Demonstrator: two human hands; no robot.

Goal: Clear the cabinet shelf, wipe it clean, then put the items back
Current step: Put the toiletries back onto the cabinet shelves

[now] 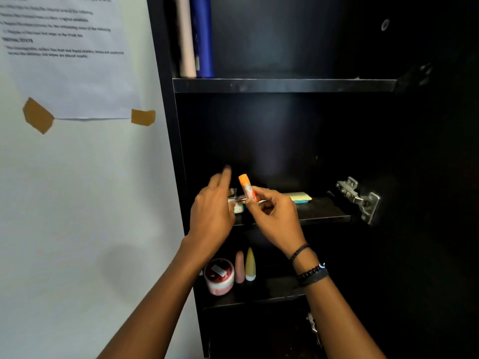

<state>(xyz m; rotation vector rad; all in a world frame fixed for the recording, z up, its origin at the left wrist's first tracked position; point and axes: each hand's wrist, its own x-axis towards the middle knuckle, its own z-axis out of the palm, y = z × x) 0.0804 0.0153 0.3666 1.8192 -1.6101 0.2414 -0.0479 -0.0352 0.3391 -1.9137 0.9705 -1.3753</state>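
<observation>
A black cabinet stands open in front of me, and both hands are at its middle shelf [321, 218]. My right hand [274, 216] grips a small orange tube [246, 187] upright above the shelf's front left part. My left hand [211, 213] hovers just left of the tube with its fingers spread and nothing in it. Behind the hands lie small items [237, 203], partly hidden. A yellow and blue sponge [299, 197] rests further right on the same shelf.
The shelf below holds a pink jar [220, 277], a pink cone-shaped bottle [239, 266] and a yellow one [250, 264]. Two tall rolls [194, 37] lean at the top shelf's left. A metal hinge [359, 198] juts out at right. A taped paper sheet [67, 55] hangs on the wall.
</observation>
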